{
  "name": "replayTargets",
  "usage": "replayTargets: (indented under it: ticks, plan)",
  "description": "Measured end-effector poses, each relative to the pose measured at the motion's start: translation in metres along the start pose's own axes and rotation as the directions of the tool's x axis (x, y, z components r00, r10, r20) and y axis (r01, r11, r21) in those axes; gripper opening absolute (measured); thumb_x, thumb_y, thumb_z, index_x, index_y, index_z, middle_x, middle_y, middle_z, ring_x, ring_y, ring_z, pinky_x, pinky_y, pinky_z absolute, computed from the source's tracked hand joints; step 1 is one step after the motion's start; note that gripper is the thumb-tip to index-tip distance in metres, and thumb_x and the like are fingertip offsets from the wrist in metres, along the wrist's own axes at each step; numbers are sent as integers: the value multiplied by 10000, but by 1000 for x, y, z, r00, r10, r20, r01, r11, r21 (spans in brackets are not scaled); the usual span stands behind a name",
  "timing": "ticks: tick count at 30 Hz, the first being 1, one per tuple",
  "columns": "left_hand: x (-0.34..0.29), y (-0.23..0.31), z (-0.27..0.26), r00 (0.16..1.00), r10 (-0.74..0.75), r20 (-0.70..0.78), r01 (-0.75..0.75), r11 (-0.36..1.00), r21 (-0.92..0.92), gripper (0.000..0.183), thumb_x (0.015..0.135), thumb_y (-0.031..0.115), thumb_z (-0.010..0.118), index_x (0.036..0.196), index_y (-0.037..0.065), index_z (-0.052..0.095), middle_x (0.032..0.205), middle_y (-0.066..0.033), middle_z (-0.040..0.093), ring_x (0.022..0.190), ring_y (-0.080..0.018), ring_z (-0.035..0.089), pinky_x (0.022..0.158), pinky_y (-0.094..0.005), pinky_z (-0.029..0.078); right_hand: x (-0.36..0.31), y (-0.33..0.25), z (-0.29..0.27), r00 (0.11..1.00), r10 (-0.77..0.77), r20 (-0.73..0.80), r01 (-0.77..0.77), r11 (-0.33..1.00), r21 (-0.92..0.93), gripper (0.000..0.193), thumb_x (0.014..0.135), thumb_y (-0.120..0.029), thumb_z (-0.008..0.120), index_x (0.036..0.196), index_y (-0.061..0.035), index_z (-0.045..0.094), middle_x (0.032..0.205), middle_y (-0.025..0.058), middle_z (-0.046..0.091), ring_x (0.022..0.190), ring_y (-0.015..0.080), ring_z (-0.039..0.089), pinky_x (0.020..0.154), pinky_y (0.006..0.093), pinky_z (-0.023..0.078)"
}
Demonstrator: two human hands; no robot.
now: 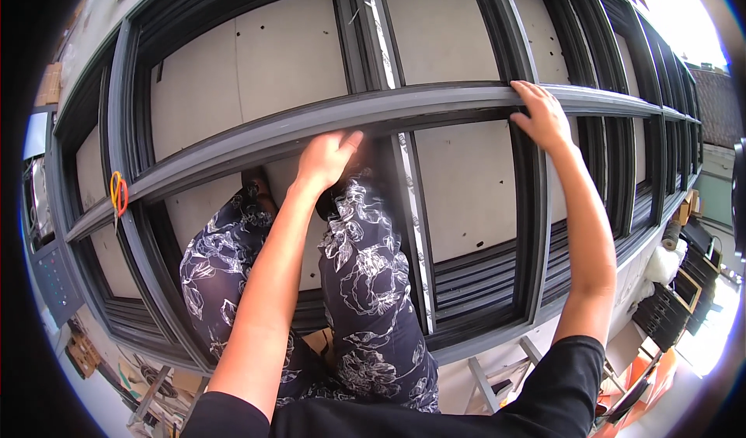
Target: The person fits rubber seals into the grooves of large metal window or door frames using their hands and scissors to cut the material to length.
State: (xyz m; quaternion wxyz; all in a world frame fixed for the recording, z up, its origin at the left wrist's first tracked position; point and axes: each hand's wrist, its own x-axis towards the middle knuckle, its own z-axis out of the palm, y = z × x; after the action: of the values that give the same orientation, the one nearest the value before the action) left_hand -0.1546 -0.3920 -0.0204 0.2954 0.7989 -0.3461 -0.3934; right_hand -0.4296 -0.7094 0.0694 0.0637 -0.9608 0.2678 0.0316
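A long grey metal bar (295,127) runs across a stack of large, dark grey window-like frames, curving through the view. My left hand (328,158) is at the near edge of this bar, left of the middle. Its fingers are partly smeared by motion, so their grip is unclear. Farther right, my right hand (546,119) lies on the bar where a crosspiece (531,205) meets it. The thumb and fingers of that hand are spread apart. My legs in patterned dark trousers (365,259) stand inside an opening of the frames, below my left hand.
Scissors with orange and yellow handles (119,193) hang on the frame at the left. Pale panels (249,65) show through the openings. A patterned strip (416,228) lies along one crosspiece. Dark stacked pieces (672,314) stand at the right, near a white wrapped bundle (664,263).
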Motion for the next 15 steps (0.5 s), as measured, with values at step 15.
replayTargets:
  ticks: [15]
  plan:
    - [7,-2,7,999,-11,37,10,999,45,595,972,561,509,896,-5,673,855,-129,705,831,-271,658,800,-364,489,5,14,18,992,-84,-99,32,897,-441,298,796,-78,687,1081,-130,619,1047,14,589,1041,236,590,903,378,499]
